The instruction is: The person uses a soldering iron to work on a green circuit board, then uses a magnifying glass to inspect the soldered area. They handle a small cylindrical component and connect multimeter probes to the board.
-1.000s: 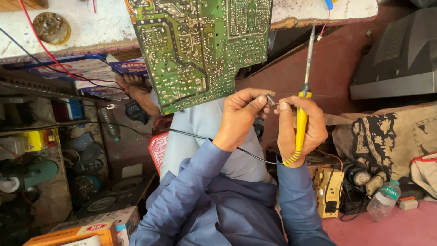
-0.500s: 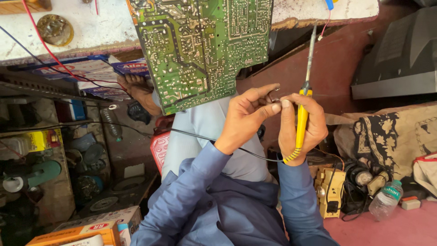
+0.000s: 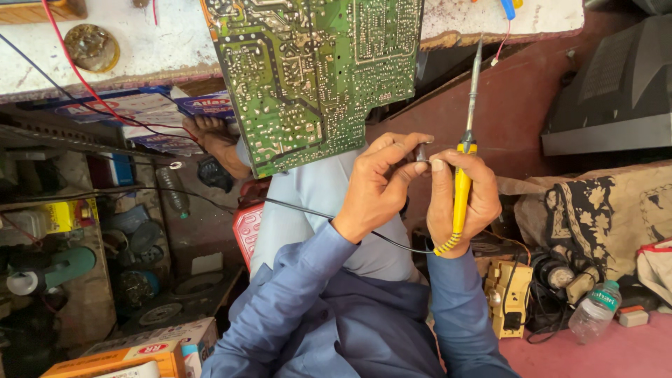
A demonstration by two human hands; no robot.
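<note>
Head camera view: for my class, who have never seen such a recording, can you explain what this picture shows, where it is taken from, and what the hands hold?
The picture comes from a camera worn on a person's head, looking down at their own lap and arms in blue sleeves. The right hand grips a soldering iron with a yellow handle, its metal tip pointing up and away. The left hand meets the right hand's fingertips around a small metal part, too small to identify. A green circuit board, solder side showing, hangs over the edge of a worn white workbench. On the floor to the right lie a plastic bottle and tangled cables.
</note>
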